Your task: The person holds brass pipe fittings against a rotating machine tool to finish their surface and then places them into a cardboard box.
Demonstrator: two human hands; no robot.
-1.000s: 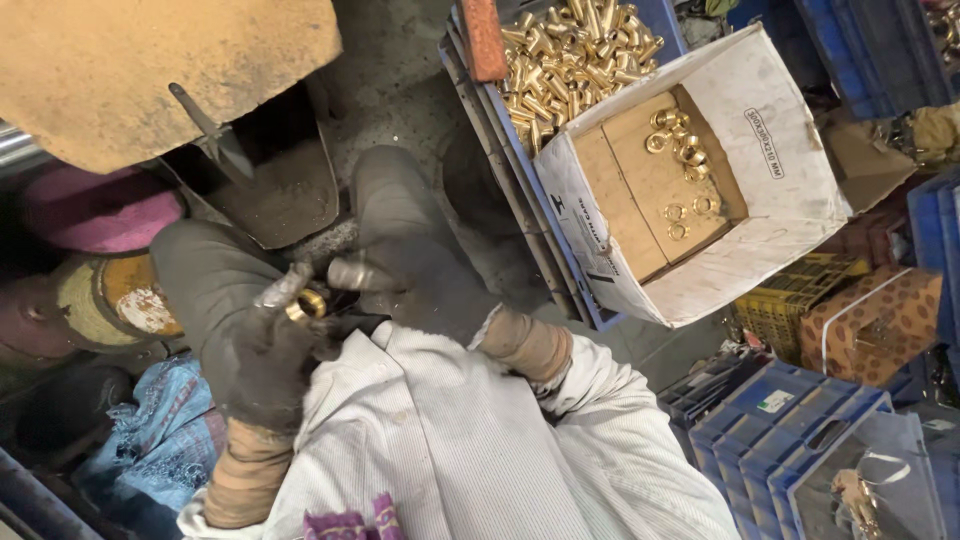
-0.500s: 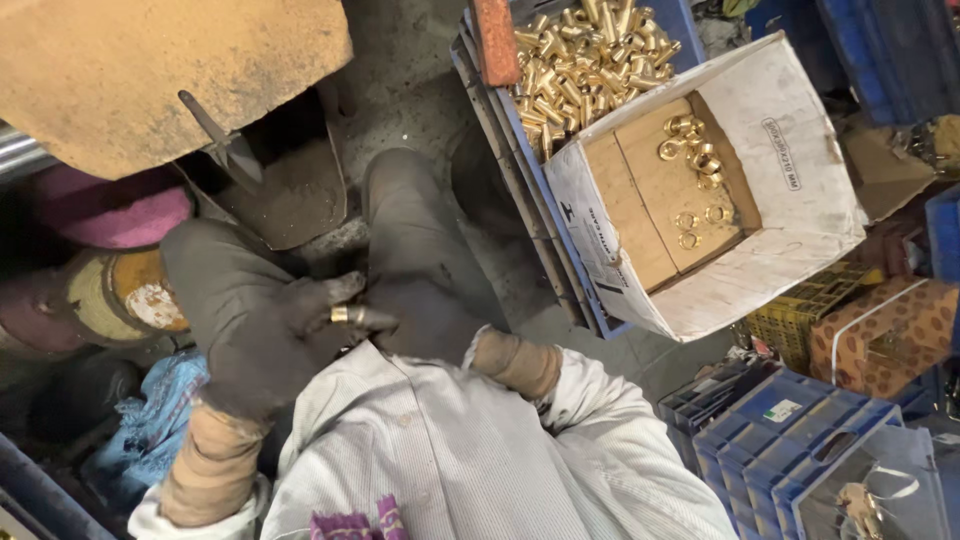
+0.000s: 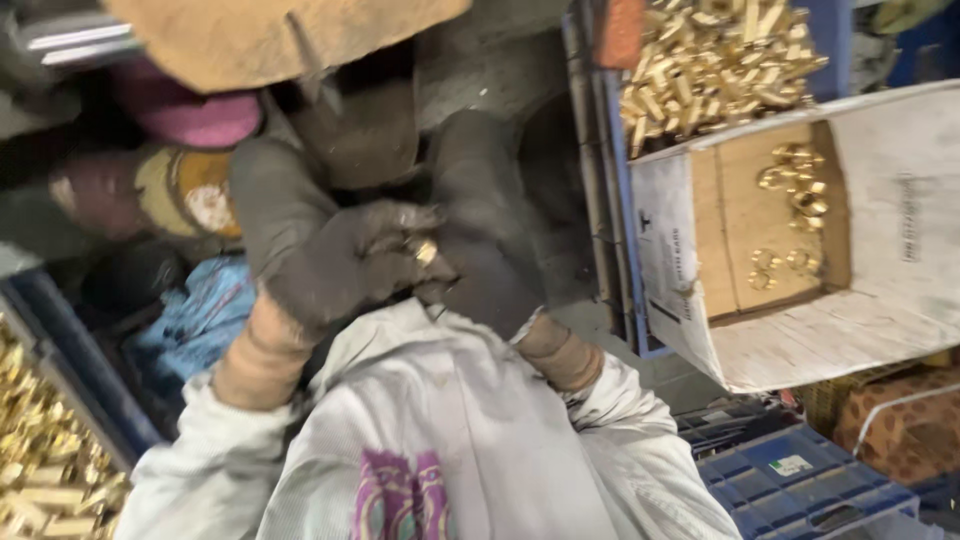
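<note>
Both my hands wear dark grey work gloves and meet in front of my chest. My left hand [image 3: 320, 255] is curled around a small brass fitting [image 3: 425, 250], which shows between the fingertips. My right hand [image 3: 490, 250] presses against the same fitting from the right side. My white sleeves and a white cloth on my lap fill the lower middle of the view. The picture is blurred by motion.
An open cardboard box [image 3: 880, 320] with a few brass rings [image 3: 795, 190] stands at the right. Behind it a blue crate [image 3: 612, 150] holds a heap of brass parts [image 3: 710, 60]. Another pile of brass pieces [image 3: 40, 450] lies at the lower left. Blue crates [image 3: 800, 480] stack at the lower right.
The view has shifted, so hands and box appear further right and lower. My hands stay together on the brass fitting, with the left fingers curled tighter over it.
</note>
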